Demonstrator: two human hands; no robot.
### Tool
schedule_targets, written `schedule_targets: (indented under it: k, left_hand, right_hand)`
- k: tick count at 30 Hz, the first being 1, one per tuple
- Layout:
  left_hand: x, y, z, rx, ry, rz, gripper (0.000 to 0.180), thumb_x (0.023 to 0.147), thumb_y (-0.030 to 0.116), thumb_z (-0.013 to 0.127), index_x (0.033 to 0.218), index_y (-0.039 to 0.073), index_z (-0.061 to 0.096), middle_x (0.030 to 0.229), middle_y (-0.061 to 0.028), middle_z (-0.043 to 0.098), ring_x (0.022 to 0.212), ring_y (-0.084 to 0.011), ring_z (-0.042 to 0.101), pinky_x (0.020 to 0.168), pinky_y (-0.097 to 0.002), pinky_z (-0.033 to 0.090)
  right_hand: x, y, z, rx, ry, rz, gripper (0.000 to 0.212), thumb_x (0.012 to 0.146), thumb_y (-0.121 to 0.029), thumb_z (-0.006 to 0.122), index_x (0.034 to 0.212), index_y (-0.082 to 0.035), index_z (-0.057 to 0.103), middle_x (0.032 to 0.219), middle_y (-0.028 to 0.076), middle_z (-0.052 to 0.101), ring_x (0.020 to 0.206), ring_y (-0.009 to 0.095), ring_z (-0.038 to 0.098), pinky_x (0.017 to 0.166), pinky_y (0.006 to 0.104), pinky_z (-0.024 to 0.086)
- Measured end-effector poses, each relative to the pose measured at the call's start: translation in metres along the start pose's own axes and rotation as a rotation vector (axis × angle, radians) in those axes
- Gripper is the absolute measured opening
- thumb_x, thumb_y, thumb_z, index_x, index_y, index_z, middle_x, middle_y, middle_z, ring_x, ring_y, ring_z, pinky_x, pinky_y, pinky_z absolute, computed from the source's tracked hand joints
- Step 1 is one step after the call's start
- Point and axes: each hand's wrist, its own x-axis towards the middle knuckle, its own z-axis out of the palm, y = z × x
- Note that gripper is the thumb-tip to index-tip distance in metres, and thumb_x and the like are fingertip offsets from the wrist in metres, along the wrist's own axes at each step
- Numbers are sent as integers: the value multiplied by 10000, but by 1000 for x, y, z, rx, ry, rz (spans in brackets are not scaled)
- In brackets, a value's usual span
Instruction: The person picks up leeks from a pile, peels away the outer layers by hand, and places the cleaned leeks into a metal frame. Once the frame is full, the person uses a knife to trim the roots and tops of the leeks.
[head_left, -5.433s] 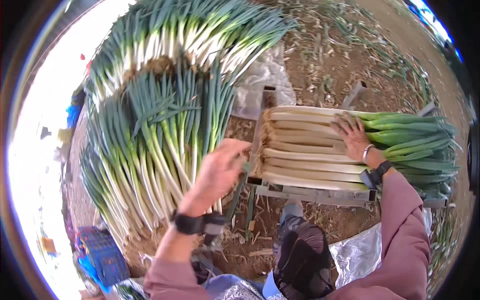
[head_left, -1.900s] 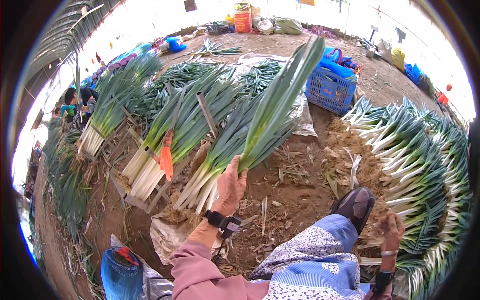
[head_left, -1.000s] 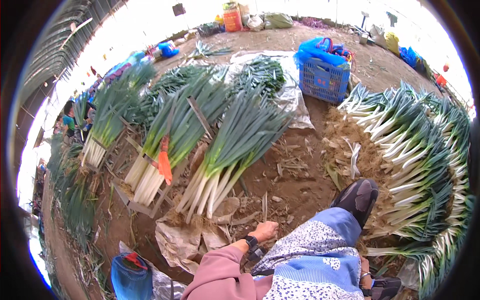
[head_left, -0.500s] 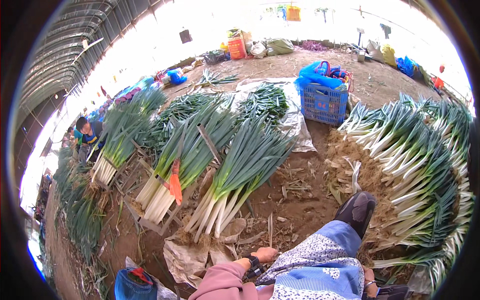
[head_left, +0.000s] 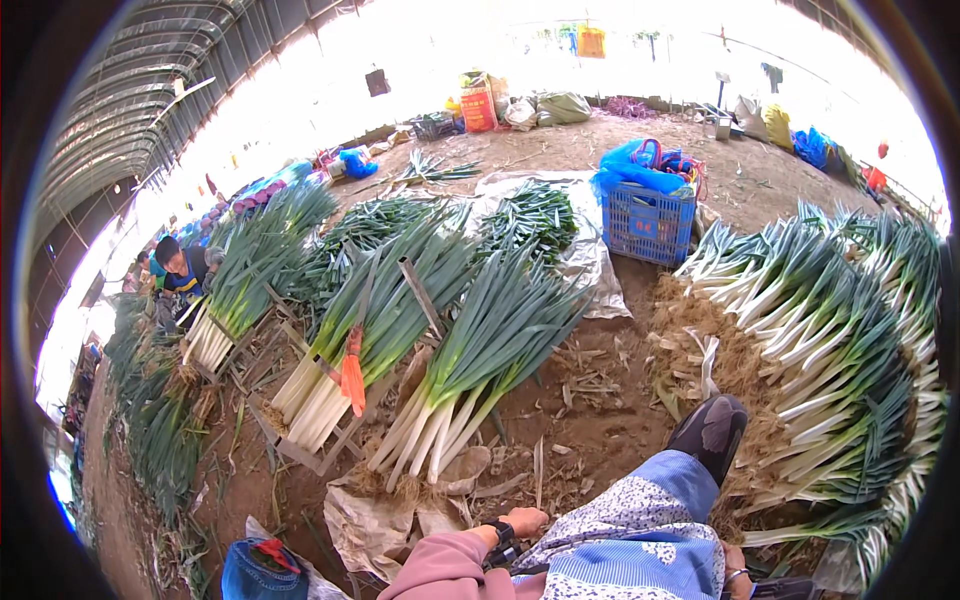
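My left hand [head_left: 525, 520], with a black watch [head_left: 503, 540] on its wrist, is closed beside my patterned apron [head_left: 620, 520]. A thin pale blade-like strip [head_left: 539, 472] stands just beyond its fingers; whether the hand grips it I cannot tell. My right hand [head_left: 736, 570] is low by my other leg, its fingers mostly hidden by cloth. Beyond my left hand leans a loose bundle of leeks [head_left: 470, 370], roots toward me. Left of it, more leeks [head_left: 370, 340] lie in a wooden frame [head_left: 305, 455] with an orange tie [head_left: 352, 375]. To my right spreads a big leek pile [head_left: 810, 370].
A blue crate [head_left: 648, 222] with blue plastic on it stands ahead, beside a pale sheet [head_left: 595, 270] bearing leek greens. A blue container [head_left: 262, 572] stands at lower left. Another person [head_left: 180, 270] works among leeks at far left. Scraps litter the soil around my shoe [head_left: 710, 435].
The whole view has shifted slightly, so ground things sit a little lower in the picture. Both my hands stay at about the same places; the leeks lie as before.
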Motion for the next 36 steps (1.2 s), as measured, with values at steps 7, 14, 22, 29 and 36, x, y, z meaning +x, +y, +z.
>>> schedule_targets:
  k: [7,14,22,29,36]
  left_hand:
    - [-1,2,-4,-13,-29,21,247,735,210,593,934,64,599,954,-188,638,932,-374,604,728,-474,481]
    - [2,-13,15,-23,64,105,155,760,188,526,844,64,566,801,-195,609,795,-390,596,620,-487,451]
    - [-8,6,-6,-5,-32,24,240,737,216,586,918,58,604,927,-188,637,909,-375,605,705,-470,480]
    - [-2,-3,-5,-18,-16,-16,199,738,198,574,882,61,592,914,-193,634,903,-382,601,697,-475,478]
    - [8,-2,-7,13,16,6,183,730,173,567,869,56,578,903,-196,634,900,-385,604,691,-479,479]
  right_hand:
    - [2,6,0,-37,6,-38,306,804,-362,507,942,-117,627,811,231,617,820,431,591,683,475,452]
    - [-2,-4,-1,36,-15,-48,281,808,-334,507,909,-88,598,817,251,612,820,433,592,696,497,447]
    - [1,10,4,-25,-14,-34,277,812,-332,507,911,-86,588,817,252,613,819,435,593,700,499,451]
    - [5,-6,-2,-88,-44,-9,305,808,-334,519,965,-89,608,871,229,627,855,414,599,730,462,468]
    - [0,-4,-2,-91,-45,41,324,801,-311,549,1040,-111,639,911,211,639,884,392,606,749,427,481]
